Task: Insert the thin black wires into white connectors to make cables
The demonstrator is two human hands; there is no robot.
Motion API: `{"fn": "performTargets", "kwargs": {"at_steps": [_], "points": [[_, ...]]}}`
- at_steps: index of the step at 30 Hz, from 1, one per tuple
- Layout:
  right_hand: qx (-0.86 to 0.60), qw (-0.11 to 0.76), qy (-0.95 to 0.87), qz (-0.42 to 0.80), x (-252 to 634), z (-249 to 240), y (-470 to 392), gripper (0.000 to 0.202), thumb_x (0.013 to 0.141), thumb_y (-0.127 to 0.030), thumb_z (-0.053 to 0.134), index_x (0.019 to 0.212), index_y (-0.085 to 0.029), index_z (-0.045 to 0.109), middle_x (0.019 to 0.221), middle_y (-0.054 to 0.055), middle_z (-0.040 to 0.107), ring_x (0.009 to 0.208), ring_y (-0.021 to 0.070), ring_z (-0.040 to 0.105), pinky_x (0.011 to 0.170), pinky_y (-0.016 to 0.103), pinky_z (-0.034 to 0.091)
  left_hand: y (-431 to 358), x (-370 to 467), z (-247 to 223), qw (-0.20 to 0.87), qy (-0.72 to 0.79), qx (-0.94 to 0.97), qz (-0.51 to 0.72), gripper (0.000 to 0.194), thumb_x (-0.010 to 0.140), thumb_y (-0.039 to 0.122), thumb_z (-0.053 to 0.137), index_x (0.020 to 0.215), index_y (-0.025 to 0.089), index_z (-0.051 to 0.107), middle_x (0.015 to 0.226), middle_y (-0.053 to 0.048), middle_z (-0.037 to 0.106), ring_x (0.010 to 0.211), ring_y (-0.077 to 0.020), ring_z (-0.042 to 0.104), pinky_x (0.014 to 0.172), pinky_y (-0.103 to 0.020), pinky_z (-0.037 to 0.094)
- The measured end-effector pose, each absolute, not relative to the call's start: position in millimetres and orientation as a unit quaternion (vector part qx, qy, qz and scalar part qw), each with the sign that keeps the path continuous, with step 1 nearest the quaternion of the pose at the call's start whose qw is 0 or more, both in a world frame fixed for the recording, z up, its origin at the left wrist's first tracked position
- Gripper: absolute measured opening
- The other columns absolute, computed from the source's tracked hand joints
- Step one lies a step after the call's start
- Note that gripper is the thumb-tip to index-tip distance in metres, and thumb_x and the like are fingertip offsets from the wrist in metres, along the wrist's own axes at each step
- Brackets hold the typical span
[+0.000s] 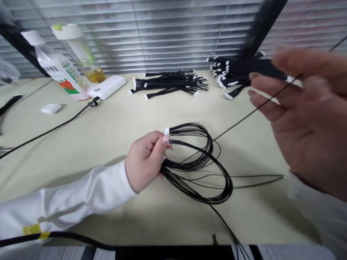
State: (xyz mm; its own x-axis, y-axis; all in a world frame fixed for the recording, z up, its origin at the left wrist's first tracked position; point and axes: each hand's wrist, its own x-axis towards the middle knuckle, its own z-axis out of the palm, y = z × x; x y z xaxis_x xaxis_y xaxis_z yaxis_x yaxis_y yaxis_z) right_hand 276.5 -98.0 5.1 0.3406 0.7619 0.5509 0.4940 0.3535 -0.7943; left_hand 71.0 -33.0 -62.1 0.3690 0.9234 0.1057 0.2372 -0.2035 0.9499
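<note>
A looped bundle of thin black wires [227, 184] with white connectors [167, 130] at its ends is pinched between the thumb and fingers of my left hand [148, 159]. Its loops fan out to the right, over the tabletop. One single black wire [244, 118] runs up from the loops to my right hand [311, 119], which is raised at the right and blurred. That wire passes between the thumb and fingers there and continues beyond them toward the upper right. Some loose wire ends hang over the table's front edge.
Finished-looking bundles of black wires [170, 83] lie at the back, with a larger pile [244, 70] farther right. A juice bottle [55, 66], a drink bottle [81, 54], a white power bank [108, 86] with a black cable [54, 128], and a small white case [51, 108] stand left.
</note>
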Motion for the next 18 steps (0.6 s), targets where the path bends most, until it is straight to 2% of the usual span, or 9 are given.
{"fn": "performTargets", "kwargs": {"at_steps": [2, 4, 5, 6, 8, 9, 10, 18], "points": [[-0.529, 0.619, -0.557, 0.163, 271, 3, -101, 0.020, 0.088, -0.023, 0.047, 0.102, -0.024, 0.062, 0.096, 0.004, 0.064, 0.069, 0.0119, 0.062, 0.055, 0.029, 0.046, -34, 70, -62, 0.467, 0.415, 0.692, 0.362, 0.035, 0.088, 0.044, 0.042, 0.069, 0.017, 0.053, 0.048, 0.006, 0.048, 0.024, -0.0049, 0.043, 0.022, -0.015, 0.031], [-0.539, 0.533, -0.619, 0.205, 267, -3, -102, 0.026, 0.085, -0.021, 0.051, 0.111, -0.026, 0.054, 0.069, -0.002, 0.063, 0.047, 0.0079, 0.053, 0.044, 0.025, 0.041, -35, 70, -62, 0.461, 0.406, 0.704, 0.357, 0.036, 0.088, 0.044, 0.041, 0.067, 0.016, 0.052, 0.047, 0.005, 0.049, 0.025, -0.0048, 0.042, 0.023, -0.015, 0.031], [-0.543, 0.470, -0.662, 0.213, 266, -7, -102, 0.030, 0.084, -0.020, 0.052, 0.114, -0.026, 0.050, 0.062, -0.005, 0.061, 0.044, 0.0074, 0.051, 0.042, 0.023, 0.040, -36, 69, -61, 0.459, 0.402, 0.709, 0.355, 0.036, 0.088, 0.044, 0.041, 0.066, 0.016, 0.051, 0.046, 0.005, 0.050, 0.025, -0.0047, 0.042, 0.023, -0.015, 0.031], [-0.543, 0.412, -0.703, 0.203, 266, -11, -101, 0.028, 0.084, -0.019, 0.052, 0.111, -0.025, 0.050, 0.061, -0.006, 0.061, 0.045, 0.0070, 0.051, 0.043, 0.022, 0.040, -36, 69, -61, 0.458, 0.397, 0.713, 0.352, 0.037, 0.089, 0.043, 0.041, 0.066, 0.016, 0.051, 0.046, 0.004, 0.050, 0.025, -0.0047, 0.042, 0.024, -0.014, 0.031], [-0.550, 0.335, -0.750, 0.149, 265, -16, -98, 0.009, 0.084, -0.020, 0.052, 0.092, -0.022, 0.057, 0.063, -0.005, 0.061, 0.050, 0.0060, 0.052, 0.050, 0.021, 0.041, -37, 69, -61, 0.459, 0.390, 0.718, 0.348, 0.037, 0.089, 0.043, 0.041, 0.066, 0.016, 0.050, 0.047, 0.004, 0.051, 0.026, -0.0045, 0.042, 0.024, -0.014, 0.031], [-0.554, 0.323, -0.757, 0.122, 265, -18, -97, 0.007, 0.085, -0.022, 0.052, 0.081, -0.021, 0.058, 0.063, -0.005, 0.061, 0.052, 0.0060, 0.052, 0.051, 0.020, 0.040, -37, 69, -61, 0.463, 0.387, 0.717, 0.349, 0.037, 0.089, 0.043, 0.040, 0.065, 0.016, 0.050, 0.046, 0.004, 0.051, 0.025, -0.0043, 0.041, 0.023, -0.014, 0.031], [-0.558, 0.318, -0.759, 0.108, 265, -18, -96, 0.013, 0.085, -0.023, 0.053, 0.073, -0.020, 0.058, 0.062, -0.004, 0.060, 0.053, 0.0061, 0.052, 0.052, 0.020, 0.039, -37, 69, -61, 0.470, 0.384, 0.714, 0.349, 0.037, 0.089, 0.044, 0.040, 0.065, 0.017, 0.049, 0.046, 0.004, 0.050, 0.025, -0.0044, 0.041, 0.023, -0.014, 0.031], [-0.519, 0.303, -0.793, 0.096, 260, -21, -93, 0.015, 0.081, -0.017, 0.055, 0.069, -0.018, 0.062, 0.059, -0.004, 0.058, 0.053, 0.0055, 0.049, 0.053, 0.020, 0.036, -38, 68, -61, 0.548, 0.346, 0.698, 0.305, 0.038, 0.088, 0.048, 0.038, 0.065, 0.018, 0.046, 0.047, 0.004, 0.051, 0.025, -0.0057, 0.043, 0.022, -0.015, 0.033]]}}
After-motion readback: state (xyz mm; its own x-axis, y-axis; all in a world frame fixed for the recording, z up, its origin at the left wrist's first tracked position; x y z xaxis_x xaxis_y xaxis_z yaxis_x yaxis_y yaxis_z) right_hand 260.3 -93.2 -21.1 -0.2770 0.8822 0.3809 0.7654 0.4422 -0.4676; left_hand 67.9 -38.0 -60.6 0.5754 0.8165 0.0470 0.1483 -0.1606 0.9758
